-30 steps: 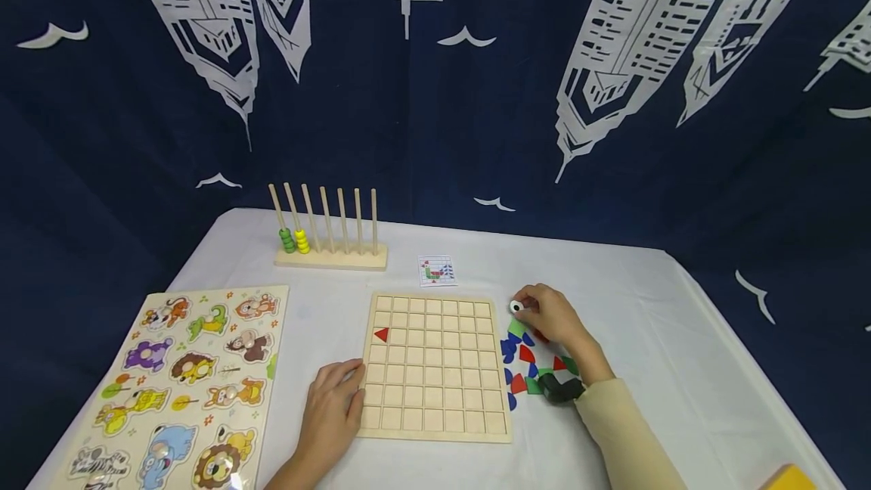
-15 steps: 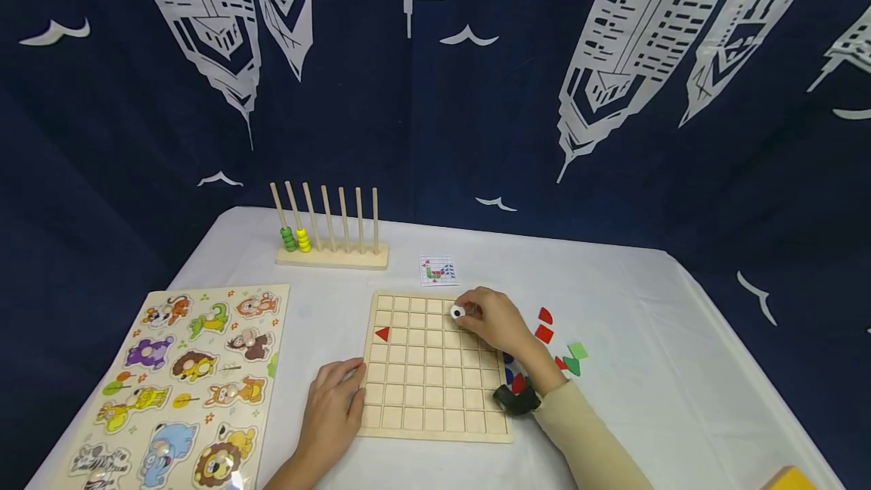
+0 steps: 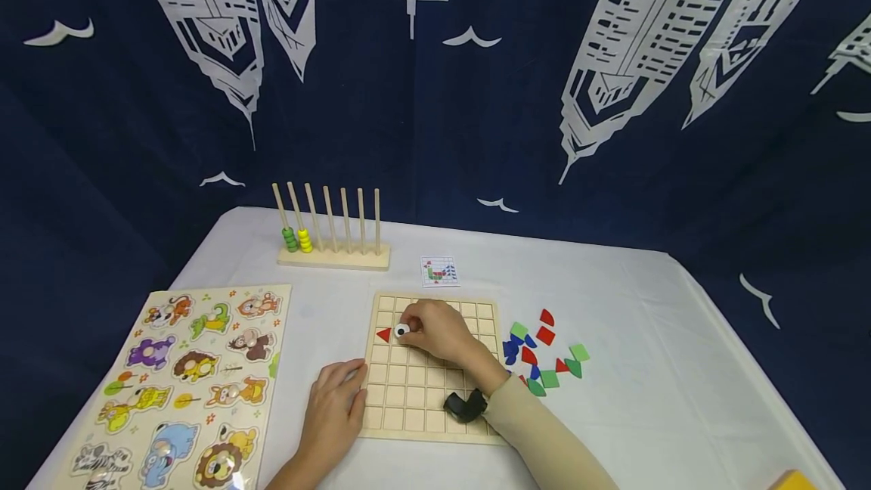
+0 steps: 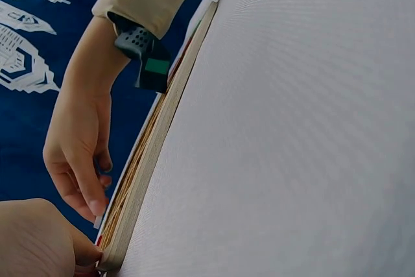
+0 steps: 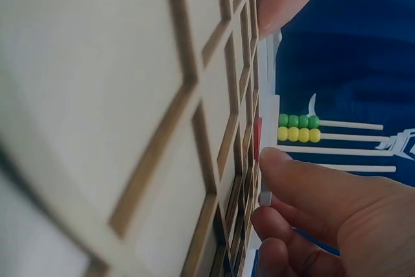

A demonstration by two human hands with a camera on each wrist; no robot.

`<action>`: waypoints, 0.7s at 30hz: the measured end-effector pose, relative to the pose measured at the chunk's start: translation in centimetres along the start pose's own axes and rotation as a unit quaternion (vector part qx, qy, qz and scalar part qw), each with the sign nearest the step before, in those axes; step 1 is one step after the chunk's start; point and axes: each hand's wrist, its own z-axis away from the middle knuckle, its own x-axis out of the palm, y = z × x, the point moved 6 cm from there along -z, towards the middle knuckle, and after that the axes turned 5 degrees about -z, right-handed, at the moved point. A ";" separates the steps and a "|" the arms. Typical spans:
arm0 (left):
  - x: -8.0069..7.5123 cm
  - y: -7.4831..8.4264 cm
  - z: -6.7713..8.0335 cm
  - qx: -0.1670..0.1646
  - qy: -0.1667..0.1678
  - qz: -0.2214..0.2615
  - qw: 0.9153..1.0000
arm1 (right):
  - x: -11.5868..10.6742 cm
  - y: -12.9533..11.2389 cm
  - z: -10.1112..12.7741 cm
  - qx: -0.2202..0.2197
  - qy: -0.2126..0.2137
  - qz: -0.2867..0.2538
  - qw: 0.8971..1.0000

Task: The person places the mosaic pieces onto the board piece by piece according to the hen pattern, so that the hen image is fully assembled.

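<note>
The right hand (image 3: pixel 435 333), pinching a white eye piece (image 3: pixel 402 330), has moved from the loose pieces (image 3: pixel 540 358) onto the grid board (image 3: pixel 408 399), beside the red triangle (image 3: pixel 383 335). The left hand (image 3: pixel 333 407) stays flat, pressing the board's edge.

My right hand (image 3: pixel 442 335) covers several squares of the grid board (image 3: pixel 415 399), and my fingers hide most of the small white piece (image 3: pixel 402 330) I pinch. At four o'clock, my sleeve hides part of the coloured tiles (image 3: pixel 544 358). The pattern card (image 3: pixel 438 271) at twelve o'clock is too small to read. The animal puzzle (image 3: pixel 184 384) is cut off at seven o'clock.
</note>
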 end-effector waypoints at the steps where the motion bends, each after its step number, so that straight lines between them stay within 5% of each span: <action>1: 0.0 0.0 0.0 0.000 -0.002 0.000 1.000 | 0.1 0.0 0.0 0.004 -0.002 -0.001 1.000; 21: 0.0 0.0 0.0 -0.005 -0.001 0.005 1.000 | -0.1 0.3 0.4 -0.009 -0.016 -0.056 0.998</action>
